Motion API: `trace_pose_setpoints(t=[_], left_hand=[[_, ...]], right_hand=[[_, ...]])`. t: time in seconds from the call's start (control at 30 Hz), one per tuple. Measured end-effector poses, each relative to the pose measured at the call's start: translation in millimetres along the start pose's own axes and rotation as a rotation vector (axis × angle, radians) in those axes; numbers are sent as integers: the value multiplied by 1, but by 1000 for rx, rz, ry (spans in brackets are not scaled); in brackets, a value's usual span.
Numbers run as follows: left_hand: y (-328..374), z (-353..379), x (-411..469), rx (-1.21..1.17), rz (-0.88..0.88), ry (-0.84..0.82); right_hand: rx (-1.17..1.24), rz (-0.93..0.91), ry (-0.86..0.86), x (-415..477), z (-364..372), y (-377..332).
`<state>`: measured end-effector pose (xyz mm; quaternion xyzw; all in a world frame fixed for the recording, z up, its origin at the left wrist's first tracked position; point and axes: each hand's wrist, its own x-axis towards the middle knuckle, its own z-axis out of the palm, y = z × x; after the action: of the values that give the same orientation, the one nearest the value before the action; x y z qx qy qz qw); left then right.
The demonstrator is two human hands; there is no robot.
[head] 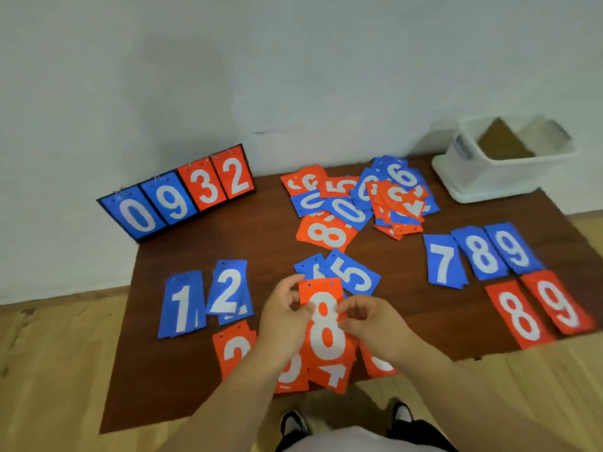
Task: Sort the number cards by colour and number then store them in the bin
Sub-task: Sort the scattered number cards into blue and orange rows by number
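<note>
A person sorts number cards on a dark brown desk, seen from above. Both hands hold one red 8 card just above the near edge of the desk. The left hand pinches the card's left edge between thumb and curled fingers, and the right hand pinches its right edge the same way.

The card's long axis runs straight away from the person. Its top edge, with two punched holes, points toward the wall, so the 8 reads upright.

This looks like the sorting step, with one card picked out and about to be placed. Right of the fingers, well apart from them, lies a red 8 pile beside a red 9. The likely next move is to carry the card right and lay it on that pile, the same way up.

Beyond the fingers sits an unsorted heap of red and blue cards. Farther right of that heap is the white bin; no cards can be seen inside it, so storing probably comes much later. Left of the fingers lie a blue 1 and a blue 2.
</note>
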<state>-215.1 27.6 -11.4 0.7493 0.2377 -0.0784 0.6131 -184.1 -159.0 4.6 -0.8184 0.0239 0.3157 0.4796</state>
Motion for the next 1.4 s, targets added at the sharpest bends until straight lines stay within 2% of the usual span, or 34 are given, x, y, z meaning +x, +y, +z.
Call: trace_pose_setpoints(t=[0.13,0.27,0.47,0.67,0.8,0.93,1.0,1.2,1.4], left_hand=[[22,90,10,106,84,-147],[39,189,12,197,111,-251],[47,344,5,308,104,-262],[47,442,11,423,57,-196],[35,467,21,540,37,-134],[28,478,37,910,148,-75],[27,480,38,986,151,-79],[36,461,33,923,127,-45],[62,378,46,830,89,189]], right_hand=[[87,52,178,-20,-71,52],[97,77,244,-32,-148,107],[-89,43,308,-39,-280,194],[-344,60,222,-11,-355,244],[-460,59,185,20,-359,267],[-626,26,179,32,-356,284],[-653,10,195,32,-359,288],[-611,17,144,38,-368,270],[-436,-91,175,62,-371,210]])
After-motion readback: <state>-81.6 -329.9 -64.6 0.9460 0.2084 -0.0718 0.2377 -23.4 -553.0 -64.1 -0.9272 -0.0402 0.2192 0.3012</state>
